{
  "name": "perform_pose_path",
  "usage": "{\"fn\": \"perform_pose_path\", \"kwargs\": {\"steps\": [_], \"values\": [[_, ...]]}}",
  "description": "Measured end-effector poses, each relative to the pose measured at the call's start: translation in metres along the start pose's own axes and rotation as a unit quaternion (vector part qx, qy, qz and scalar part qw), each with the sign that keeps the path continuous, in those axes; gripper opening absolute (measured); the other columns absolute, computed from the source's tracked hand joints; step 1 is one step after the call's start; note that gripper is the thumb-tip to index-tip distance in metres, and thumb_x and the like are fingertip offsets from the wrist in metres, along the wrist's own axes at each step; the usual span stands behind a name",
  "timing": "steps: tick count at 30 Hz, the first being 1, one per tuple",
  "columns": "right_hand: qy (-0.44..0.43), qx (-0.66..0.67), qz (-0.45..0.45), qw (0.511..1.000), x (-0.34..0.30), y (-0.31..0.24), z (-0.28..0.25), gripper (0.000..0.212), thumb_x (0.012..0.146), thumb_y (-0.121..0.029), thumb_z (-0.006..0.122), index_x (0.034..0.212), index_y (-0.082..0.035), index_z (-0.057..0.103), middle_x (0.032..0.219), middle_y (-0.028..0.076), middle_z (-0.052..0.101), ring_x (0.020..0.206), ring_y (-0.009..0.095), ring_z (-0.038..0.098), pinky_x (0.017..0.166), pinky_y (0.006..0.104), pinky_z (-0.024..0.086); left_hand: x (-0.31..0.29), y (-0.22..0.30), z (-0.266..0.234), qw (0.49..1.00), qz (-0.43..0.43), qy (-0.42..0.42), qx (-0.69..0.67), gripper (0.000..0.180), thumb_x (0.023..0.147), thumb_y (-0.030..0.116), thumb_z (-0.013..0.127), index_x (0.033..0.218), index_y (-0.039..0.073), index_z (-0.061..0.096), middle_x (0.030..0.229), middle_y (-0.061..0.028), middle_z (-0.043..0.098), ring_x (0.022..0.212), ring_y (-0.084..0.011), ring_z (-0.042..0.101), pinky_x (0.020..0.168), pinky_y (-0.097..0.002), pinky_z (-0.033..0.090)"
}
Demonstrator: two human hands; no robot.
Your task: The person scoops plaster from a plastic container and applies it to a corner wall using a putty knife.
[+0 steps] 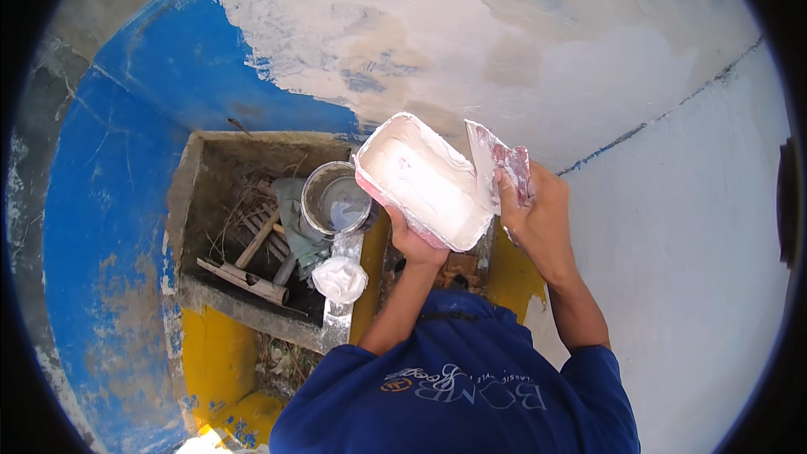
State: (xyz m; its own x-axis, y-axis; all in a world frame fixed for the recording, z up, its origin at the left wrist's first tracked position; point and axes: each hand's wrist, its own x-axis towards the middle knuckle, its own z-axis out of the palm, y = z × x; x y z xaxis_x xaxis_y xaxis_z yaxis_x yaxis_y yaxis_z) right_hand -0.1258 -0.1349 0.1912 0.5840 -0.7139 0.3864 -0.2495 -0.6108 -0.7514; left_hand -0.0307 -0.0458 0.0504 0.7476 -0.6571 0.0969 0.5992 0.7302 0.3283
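Observation:
My left hand (415, 242) is wrapped round the near side of a rectangular red tub (378, 192), whose rim is smeared white. White putty (412, 172) covers the inside of the tub, with a smoothed hollow along its middle. In my right hand (545, 217) is a putty knife (504, 170), its wide blade coated with putty and its reddish grip pinched by the fingers. The blade is upright at the tub's right edge; whether it touches the rim I cannot tell. The far wall (454, 42) bears patchy white and beige putty.
A bucket (313, 202) of greyish liquid and a crumpled white bag (340, 280) stand on a narrow concrete ledge (339, 319) to the left. Beside them, a concrete basin (187, 193) holds bamboo pieces, twigs and a grey-green cloth (301, 227). A white wall (672, 227) rises on the right.

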Motion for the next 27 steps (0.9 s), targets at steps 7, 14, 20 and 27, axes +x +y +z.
{"fn": "perform_pose_path", "kwargs": {"steps": [7, 14, 20, 27], "values": [[-0.100, -0.085, -0.046, 0.990, 0.017, 0.000, 0.012, 0.017, 0.084, -0.010, 0.060, 0.081, 0.007, 0.059, 0.075, 0.024, 0.058, 0.067, 0.043, 0.056, 0.062, 0.0443, 0.045, -0.006, -0.006, 0.006, 0.999, -0.027, 0.039, -0.021, 0.079, 0.096, 0.059, 0.042, 0.152, 0.009, 0.019, 0.153, -0.0131, 0.031, 0.138, -0.0331, 0.036, 0.112, -0.0493, 0.033], [-0.235, -0.091, -0.028, 0.967, 0.030, -0.007, 0.017, 0.017, 0.080, -0.010, 0.063, 0.080, 0.008, 0.061, 0.076, 0.028, 0.060, 0.070, 0.046, 0.057, 0.066, 0.0477, 0.046, -0.015, -0.011, 0.002, 0.997, -0.048, 0.027, -0.046, 0.078, 0.095, 0.060, 0.041, 0.151, 0.008, 0.023, 0.151, -0.0133, 0.035, 0.136, -0.0319, 0.039, 0.112, -0.0484, 0.033], [-0.252, -0.168, -0.055, 0.951, 0.034, -0.003, 0.019, 0.016, 0.076, -0.008, 0.063, 0.080, 0.008, 0.062, 0.075, 0.027, 0.060, 0.073, 0.046, 0.059, 0.067, 0.0491, 0.047, -0.010, -0.007, -0.004, 0.996, -0.050, 0.052, -0.043, 0.074, 0.096, 0.058, 0.039, 0.150, 0.008, 0.027, 0.150, -0.0125, 0.037, 0.135, -0.0318, 0.041, 0.112, -0.0479, 0.033], [-0.245, -0.181, -0.094, 0.948, 0.018, -0.007, 0.037, 0.013, 0.077, -0.005, 0.060, 0.082, 0.006, 0.064, 0.078, 0.022, 0.062, 0.072, 0.043, 0.060, 0.066, 0.0492, 0.048, -0.005, -0.016, -0.016, 0.993, -0.044, 0.057, -0.090, 0.070, 0.097, 0.056, 0.037, 0.150, 0.009, 0.028, 0.149, -0.0114, 0.038, 0.134, -0.0304, 0.041, 0.111, -0.0461, 0.033]]}}
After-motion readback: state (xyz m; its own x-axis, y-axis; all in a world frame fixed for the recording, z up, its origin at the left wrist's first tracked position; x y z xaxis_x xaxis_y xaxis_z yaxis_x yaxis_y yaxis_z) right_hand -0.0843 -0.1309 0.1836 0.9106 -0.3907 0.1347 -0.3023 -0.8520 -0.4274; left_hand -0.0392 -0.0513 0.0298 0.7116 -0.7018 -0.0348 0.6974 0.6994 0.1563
